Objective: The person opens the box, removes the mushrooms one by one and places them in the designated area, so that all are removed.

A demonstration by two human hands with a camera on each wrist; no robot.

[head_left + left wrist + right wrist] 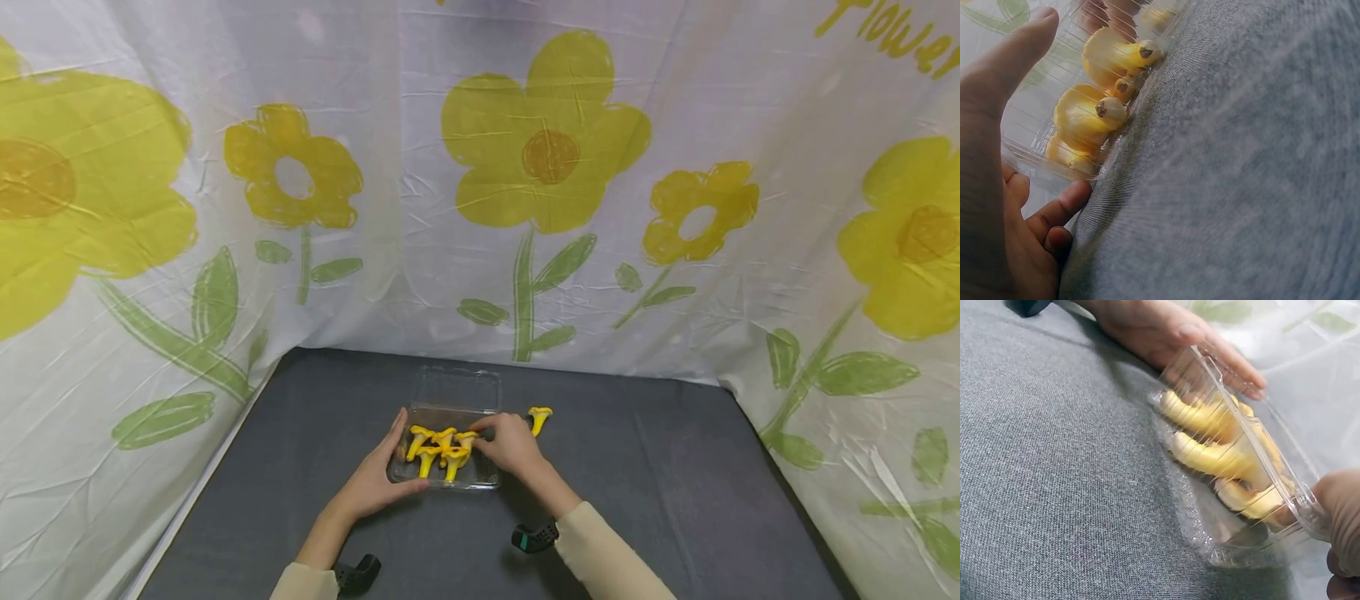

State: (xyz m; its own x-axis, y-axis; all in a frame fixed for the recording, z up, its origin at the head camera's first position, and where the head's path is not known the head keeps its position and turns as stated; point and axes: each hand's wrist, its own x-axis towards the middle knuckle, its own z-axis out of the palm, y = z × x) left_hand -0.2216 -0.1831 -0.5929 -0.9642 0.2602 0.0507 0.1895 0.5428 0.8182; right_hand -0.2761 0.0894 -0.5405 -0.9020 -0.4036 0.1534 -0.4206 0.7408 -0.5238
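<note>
A clear plastic clamshell container (481,476) lies on the dark table with its lid (457,388) folded back. Several yellow trumpet-shaped mushrooms (426,460) sit inside, stems toward the front. My left hand (375,482) grips the container's left side, thumb at the front wall and fingers farther back. Over the right wall reaches my right hand (513,446), its fingertips pinching a mushroom (467,437) inside the container. In the right wrist view, the mushrooms (1210,456) show through the ribbed wall, and only part of the right hand (1342,519) appears.
One more yellow mushroom (539,419) lies on the table (637,467) just beyond the right hand, partly hidden by it. A white curtain (405,208) printed with yellow flowers hangs behind the table and along both sides. Each wrist carries a black device (535,538).
</note>
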